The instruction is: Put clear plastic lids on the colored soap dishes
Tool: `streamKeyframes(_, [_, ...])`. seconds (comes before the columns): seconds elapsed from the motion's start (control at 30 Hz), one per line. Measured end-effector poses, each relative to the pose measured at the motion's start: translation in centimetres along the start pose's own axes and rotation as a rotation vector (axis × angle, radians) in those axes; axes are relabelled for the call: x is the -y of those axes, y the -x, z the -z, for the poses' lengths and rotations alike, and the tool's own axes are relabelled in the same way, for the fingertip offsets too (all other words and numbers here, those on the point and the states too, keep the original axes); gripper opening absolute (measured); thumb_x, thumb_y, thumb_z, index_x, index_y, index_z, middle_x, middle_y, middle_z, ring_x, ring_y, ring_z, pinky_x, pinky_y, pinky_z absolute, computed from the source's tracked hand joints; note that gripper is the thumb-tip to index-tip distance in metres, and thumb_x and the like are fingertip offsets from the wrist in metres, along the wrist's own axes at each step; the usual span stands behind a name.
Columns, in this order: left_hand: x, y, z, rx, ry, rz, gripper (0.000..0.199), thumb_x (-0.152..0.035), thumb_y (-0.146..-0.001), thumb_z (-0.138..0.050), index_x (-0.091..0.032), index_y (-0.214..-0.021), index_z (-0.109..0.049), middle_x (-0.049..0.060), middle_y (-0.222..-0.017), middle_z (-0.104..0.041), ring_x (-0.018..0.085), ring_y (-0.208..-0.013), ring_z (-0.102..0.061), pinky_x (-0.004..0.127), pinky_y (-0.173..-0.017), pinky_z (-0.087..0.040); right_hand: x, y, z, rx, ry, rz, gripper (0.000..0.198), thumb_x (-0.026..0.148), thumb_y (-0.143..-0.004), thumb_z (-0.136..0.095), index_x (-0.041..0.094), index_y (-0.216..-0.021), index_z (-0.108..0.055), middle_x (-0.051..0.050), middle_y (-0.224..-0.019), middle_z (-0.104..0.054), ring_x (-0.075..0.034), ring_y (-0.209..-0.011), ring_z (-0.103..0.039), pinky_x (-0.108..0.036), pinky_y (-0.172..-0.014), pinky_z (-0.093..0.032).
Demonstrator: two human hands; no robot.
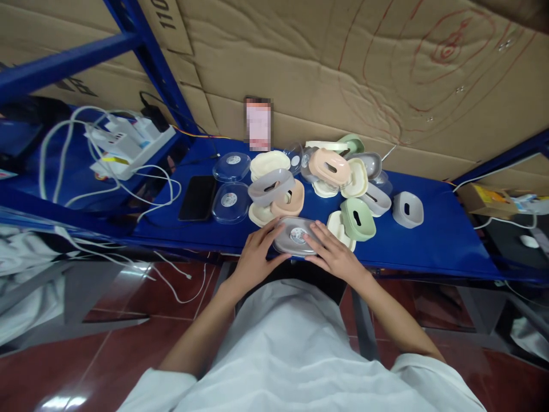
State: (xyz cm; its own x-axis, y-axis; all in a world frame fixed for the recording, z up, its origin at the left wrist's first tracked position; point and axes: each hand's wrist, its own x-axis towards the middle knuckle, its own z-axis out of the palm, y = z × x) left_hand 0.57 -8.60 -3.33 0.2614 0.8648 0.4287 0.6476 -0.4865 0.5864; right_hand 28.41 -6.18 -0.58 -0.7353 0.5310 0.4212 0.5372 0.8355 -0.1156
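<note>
Behind: piled soap dishes [317,183], phone [197,197].

a storeroom: blue steel racking [141,51] lined with flattened cardboard [343,63], soap boxes [317,183] heaped.

From my remote seat I can read very little here. On the cardboard sheet [167,23] at the top left, behind the blue rack post, large black digits run sideways and read "110", cut off at the frame edge. The clear lid [295,236] under my hands carries a round sticker, as do two more clear lids [230,184] further left, but their print is too small to make out
</note>
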Motion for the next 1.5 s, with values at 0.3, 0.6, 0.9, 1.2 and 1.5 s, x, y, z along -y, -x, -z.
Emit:
streamKeyframes(0.3, [0.6,-0.8,0.2,0.02,0.126,0.007,0.064,-0.052,-0.095,-0.076,-0.028,-0.148,-0.05,0.015,-0.158,-0.056,0.033,-0.147,-0.054,0.056,-0.119,-0.044,-0.3,-0.4,0.8,0.108,-0.146,-0.108,0.078,0.034,-0.103,-0.068,0.033,-0.171,-0.029,-0.012,-0.178,-0.023,-0.035,-0.165,-0.022,-0.06,-0.128,-0.039])
streamKeyframes(0.6, [0.0,-0.8,-0.3,-0.034,0.183,-0.031,0.067,-0.044,-0.096,-0.077,-0.031,-0.154,-0.046,0.014,-0.163,-0.047,0.033,-0.151,-0.049,0.055,-0.123,-0.045,-0.4,0.0,0.7,-0.007,-0.084,-0.09,0.074,0.03,-0.102,-0.069,0.036,-0.168,-0.036,-0.011,-0.178,-0.024,-0.035,-0.161,-0.034,-0.059,-0.126,-0.043])
streamKeyframes(0.9, [0.1,-1.6,-0.3,0.02,0.167,-0.003,0.061,-0.047,-0.097,-0.074,-0.032,-0.152,-0.051,0.012,-0.16,-0.052,0.032,-0.15,-0.05,0.056,-0.124,-0.045,-0.9,-0.2,1.8,0.108,-0.188,-0.191,0.067,0.037,-0.105,-0.063,0.033,-0.167,-0.038,-0.012,-0.178,-0.024,-0.031,-0.163,-0.031,-0.052,-0.129,-0.04])
streamKeyframes(1.2, [0.6,-1.4,-0.3,0.053,0.192,0.003,0.059,-0.045,-0.097,-0.075,-0.033,-0.15,-0.053,0.011,-0.16,-0.053,0.03,-0.149,-0.053,0.055,-0.124,-0.045,-1.3,-0.1,1.6,0.123,-0.126,-0.147,0.071,0.035,-0.107,-0.061,0.035,-0.171,-0.029,-0.012,-0.179,-0.022,-0.032,-0.164,-0.027,-0.056,-0.13,-0.038])
streamKeyframes(1.5, [0.6,-1.1,-0.4,0.026,0.176,0.021,0.052,-0.041,-0.096,-0.077,-0.031,-0.144,-0.059,0.011,-0.157,-0.056,0.03,-0.145,-0.057,0.054,-0.121,-0.049,-1.8,0.1,1.0,0.127,-0.071,-0.124,0.072,0.04,-0.103,-0.066,0.03,-0.168,-0.036,-0.015,-0.177,-0.026,-0.032,-0.163,-0.031,-0.054,-0.128,-0.042])
